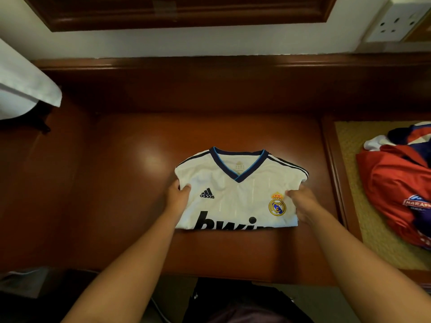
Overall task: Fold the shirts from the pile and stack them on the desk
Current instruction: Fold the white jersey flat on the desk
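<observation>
Gripping the folded white jersey (235,192) on the tabletop (140,141), left hand (178,197) at nine o'clock, right hand (303,203) at three, fingers pinching its edges.

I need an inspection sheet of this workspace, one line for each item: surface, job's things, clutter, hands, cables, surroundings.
Surface: glossy dark wooden desk, with a woven mat at its right side.
Job's things: white jersey folded, front up, at the desk centre; pile of shirts, red on top, on the mat.
Clutter: nothing seen.
Hands: left hand grips the jersey's left edge; right hand grips its right edge.
Cables: a pale cord below the desk's near edge, not clear.
Surroundings: white wall socket upper right; white cloth at left; wooden frame above.
</observation>
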Demonstrator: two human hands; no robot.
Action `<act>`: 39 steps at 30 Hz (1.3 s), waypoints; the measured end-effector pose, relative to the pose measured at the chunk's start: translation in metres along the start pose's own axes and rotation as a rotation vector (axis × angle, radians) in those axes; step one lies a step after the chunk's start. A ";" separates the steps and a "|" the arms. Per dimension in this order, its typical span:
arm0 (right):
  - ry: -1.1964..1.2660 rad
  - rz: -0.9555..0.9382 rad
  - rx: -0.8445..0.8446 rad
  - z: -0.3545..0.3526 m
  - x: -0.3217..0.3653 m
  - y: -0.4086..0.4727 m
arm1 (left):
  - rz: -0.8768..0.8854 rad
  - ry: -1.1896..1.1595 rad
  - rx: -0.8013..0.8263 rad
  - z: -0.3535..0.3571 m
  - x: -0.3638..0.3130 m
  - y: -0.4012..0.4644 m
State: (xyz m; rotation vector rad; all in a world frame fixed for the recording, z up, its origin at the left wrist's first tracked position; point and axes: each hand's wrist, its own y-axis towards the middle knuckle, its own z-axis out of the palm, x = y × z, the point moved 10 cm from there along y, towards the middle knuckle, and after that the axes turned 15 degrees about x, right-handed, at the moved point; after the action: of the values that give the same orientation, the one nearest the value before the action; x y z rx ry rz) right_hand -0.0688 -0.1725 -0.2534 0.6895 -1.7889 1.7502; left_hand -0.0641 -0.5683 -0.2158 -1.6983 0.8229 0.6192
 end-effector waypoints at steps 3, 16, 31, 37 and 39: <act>0.046 -0.017 0.037 0.003 -0.003 -0.004 | -0.016 0.083 0.050 0.005 0.013 -0.005; -0.057 -0.029 0.024 0.000 -0.020 -0.014 | -0.076 0.030 -0.130 -0.012 0.027 -0.040; -0.031 -0.048 -0.105 -0.020 -0.046 -0.036 | -0.462 -0.248 0.088 0.005 0.122 -0.093; -0.005 -0.151 -0.088 -0.011 -0.021 -0.040 | -0.328 -0.453 0.034 0.003 0.115 -0.097; -0.069 -0.144 -0.120 -0.013 -0.021 -0.040 | -0.342 -0.355 0.021 0.000 0.120 -0.104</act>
State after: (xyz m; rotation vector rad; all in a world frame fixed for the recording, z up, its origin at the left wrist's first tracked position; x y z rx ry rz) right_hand -0.0257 -0.1604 -0.2391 0.8163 -1.8255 1.5292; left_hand 0.0919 -0.5773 -0.2440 -1.5994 0.2784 0.6456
